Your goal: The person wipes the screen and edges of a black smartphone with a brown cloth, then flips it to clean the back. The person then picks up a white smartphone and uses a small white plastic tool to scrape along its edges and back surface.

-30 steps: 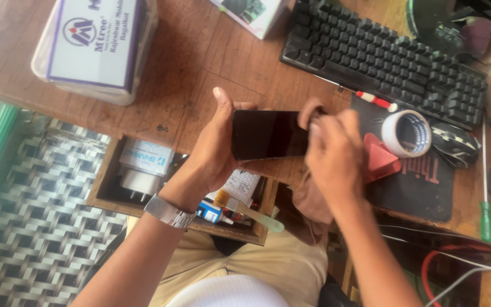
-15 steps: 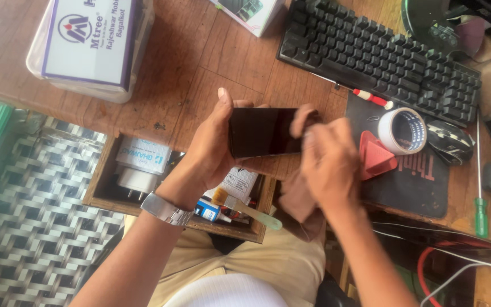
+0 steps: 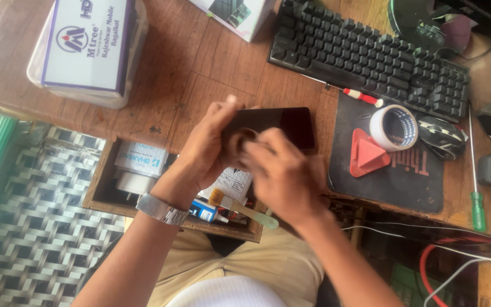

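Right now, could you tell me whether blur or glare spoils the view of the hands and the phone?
Head view: the right hand is motion-blurred at the fingertips over the phone; the left hand is a little soft; the phone's dark glass shows only faint sheen; daylight is even, the keyboard sharp.

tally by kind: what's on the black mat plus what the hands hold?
Phones: 1, the dark phone, held by the left hand while the right hand presses on its screen
Tape rolls: 1, the white tape roll on the black mat
Red triangular tools: 1, the red triangle
Mice: 1, the black mouse, at the mat's edge
Total: 4
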Motion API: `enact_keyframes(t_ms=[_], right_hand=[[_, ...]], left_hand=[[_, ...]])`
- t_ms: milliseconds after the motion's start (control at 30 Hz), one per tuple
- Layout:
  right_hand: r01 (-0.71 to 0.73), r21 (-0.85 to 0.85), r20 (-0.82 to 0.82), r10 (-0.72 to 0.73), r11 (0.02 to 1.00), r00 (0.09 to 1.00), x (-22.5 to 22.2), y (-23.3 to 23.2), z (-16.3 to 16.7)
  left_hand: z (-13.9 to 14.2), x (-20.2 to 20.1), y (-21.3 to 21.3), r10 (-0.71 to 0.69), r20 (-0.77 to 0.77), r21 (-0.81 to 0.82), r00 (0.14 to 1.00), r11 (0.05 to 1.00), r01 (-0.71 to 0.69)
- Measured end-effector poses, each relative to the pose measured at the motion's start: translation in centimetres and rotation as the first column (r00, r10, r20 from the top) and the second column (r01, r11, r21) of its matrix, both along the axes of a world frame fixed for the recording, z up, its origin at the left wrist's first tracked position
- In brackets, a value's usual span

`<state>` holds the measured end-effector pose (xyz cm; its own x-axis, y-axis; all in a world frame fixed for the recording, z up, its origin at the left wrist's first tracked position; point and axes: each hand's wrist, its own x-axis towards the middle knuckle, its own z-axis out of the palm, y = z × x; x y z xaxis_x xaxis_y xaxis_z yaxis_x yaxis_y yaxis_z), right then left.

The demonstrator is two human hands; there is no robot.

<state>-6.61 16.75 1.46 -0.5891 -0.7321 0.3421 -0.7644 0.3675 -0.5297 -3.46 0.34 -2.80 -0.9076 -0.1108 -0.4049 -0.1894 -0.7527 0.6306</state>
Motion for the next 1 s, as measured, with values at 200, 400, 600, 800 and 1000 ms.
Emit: enact_keyframes(t_ms=[200, 400, 600, 800, 1000], right_hand=[[-0.009, 0.213, 0.563, -0.115, 0.977, 0.818, -1.1, 11.3, 3.9], [-0.118, -0.03, 0.945, 0.067, 0.993, 0.32, 5.8, 17.4, 0.5], [0.26, 0.167, 0.576, -0.308, 0.951, 0.757, 9.7, 13.5, -3.4], [0.345, -0.285, 0.323, -0.249, 0.895, 0.913, 4.1, 10.5, 0.4], [0.049, -0.174, 0.591, 0.064, 0.984, 0.804, 2.2, 8.8, 1.0]], left_hand=[[1.2, 0.5, 0.5, -0.047, -0.075, -0.17, 0.996, 0.985, 0.034], [0.6, 0.1, 0.5, 0.029, -0.395, -0.328, 0.918, 0.929, -0.17], [1.3, -0.2, -1.0, -0.146, -0.616, -0.396, 0.774, 0.907, -0.145], [2.2, -0.9, -2.1, -0.379, -0.677, -0.505, 0.631, 0.863, -0.025], [2.0, -0.2, -1.4, -0.414, -0.694, -0.515, 0.589, 0.857, -0.003]])
